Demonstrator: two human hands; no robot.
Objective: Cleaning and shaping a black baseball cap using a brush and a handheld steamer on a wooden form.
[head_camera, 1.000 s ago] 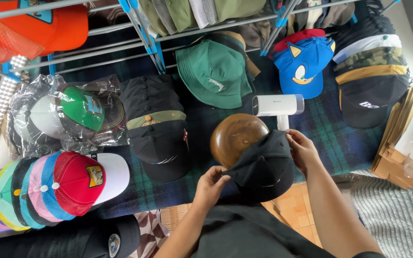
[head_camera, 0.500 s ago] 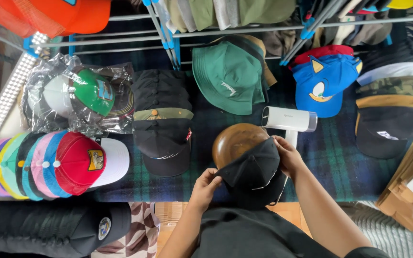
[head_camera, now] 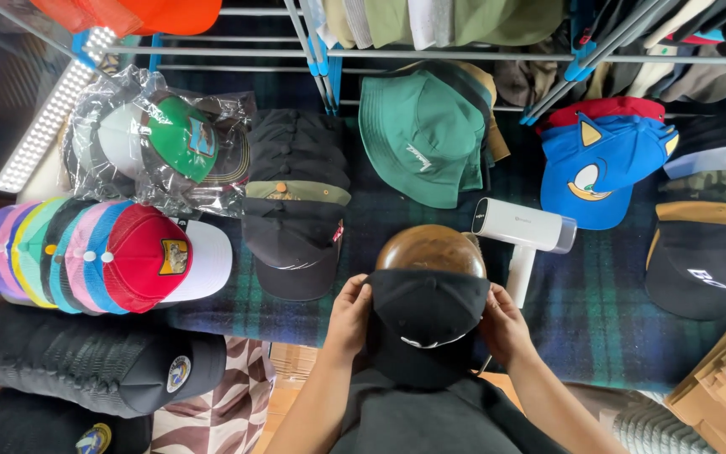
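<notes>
A black cap (head_camera: 427,324) with a small white mark on its front is held between both my hands at the near edge of the table. My left hand (head_camera: 349,315) grips its left side and my right hand (head_camera: 502,324) grips its right side. The cap's crown rests against a round brown wooden head form (head_camera: 431,249), covering the form's near half. A white handheld steamer (head_camera: 521,234) lies on the plaid cloth just right of the form.
Stacks of caps cover the dark plaid cloth (head_camera: 598,303): black caps (head_camera: 296,202), green bucket hats (head_camera: 424,134), a blue cartoon cap (head_camera: 602,172), coloured caps (head_camera: 102,256), bagged caps (head_camera: 161,143). A metal rack (head_camera: 430,52) with hanging hats runs along the back. Cardboard (head_camera: 720,382) lies at right.
The cap has turned square to me, both hands now at its sides, and it sits over the wooden form's near half. The view has shifted, so everything sits more centred.
</notes>
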